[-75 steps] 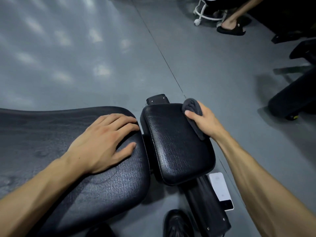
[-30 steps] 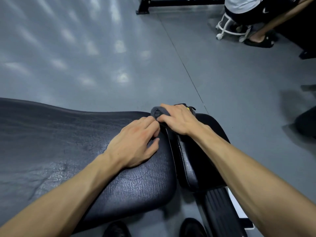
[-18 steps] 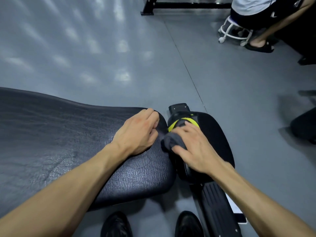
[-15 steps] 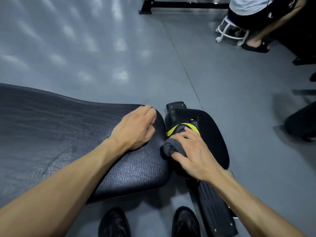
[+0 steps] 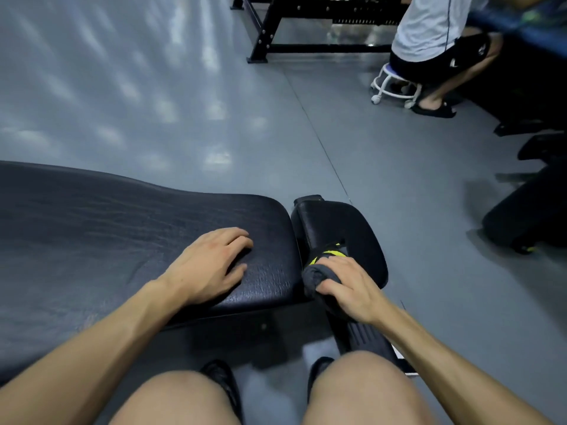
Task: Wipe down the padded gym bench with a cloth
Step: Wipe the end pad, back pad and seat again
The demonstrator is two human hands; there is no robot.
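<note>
Your left hand (image 5: pixel 211 266) lies flat on the long pad (image 5: pixel 122 240) of the bench, near its right end, fingers spread and relaxed, its grip released and holding nothing. Your right hand (image 5: pixel 349 288) has its grip wrapped round a bunched dark cloth (image 5: pixel 316 276), thumb and fingers curled over it, pressing it against the near edge of the small pad (image 5: pixel 340 222), which stands tilted just to the right of the long pad with a narrow gap between them. A yellow mark (image 5: pixel 326 254) shows on the small pad just at 12 o'clock of the cloth. Below your right hand, at 6 o'clock, the black frame (image 5: pixel 365 335) of the bench runs down toward your right knee (image 5: pixel 362 381). The surface of the long pad is creased black leather. Far off at 1 o'clock, another person (image 5: pixel 435 29) sits on a white stool (image 5: pixel 394 87) on the grey floor (image 5: pixel 153 102).
</note>
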